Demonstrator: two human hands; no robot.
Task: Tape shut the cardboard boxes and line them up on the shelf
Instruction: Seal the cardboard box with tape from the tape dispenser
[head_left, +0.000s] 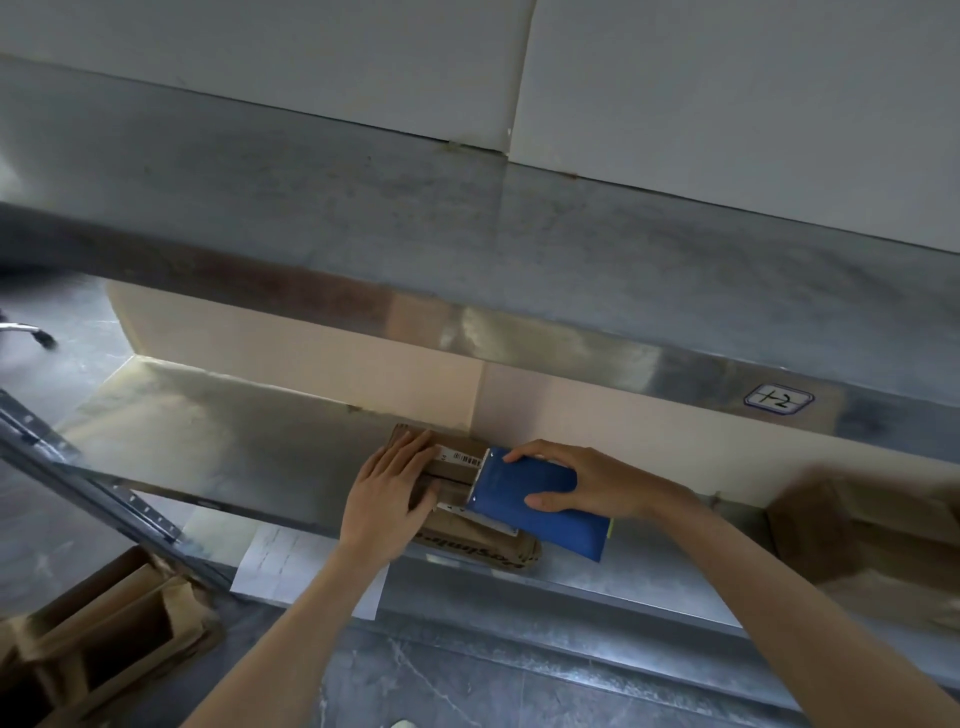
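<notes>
A small brown cardboard box (470, 538) with a white barcode label lies on the lower metal shelf (218, 441), near its front edge. My left hand (389, 488) rests flat on the box's left end, fingers straight over the closed flaps. My right hand (587, 480) grips a blue tape dispenser (540, 506), thumb on its near side and fingers over the far side. The dispenser's metal front edge sits on the seam in the middle of the box top. Much of the box's right half is hidden under it.
An upper metal shelf (467, 234) with a handwritten label (778, 400) overhangs the work spot. A blurred cardboard box (872, 540) stands on the lower shelf at right. Open cardboard boxes (104, 639) and a white sheet of paper (291, 566) lie on the floor at lower left.
</notes>
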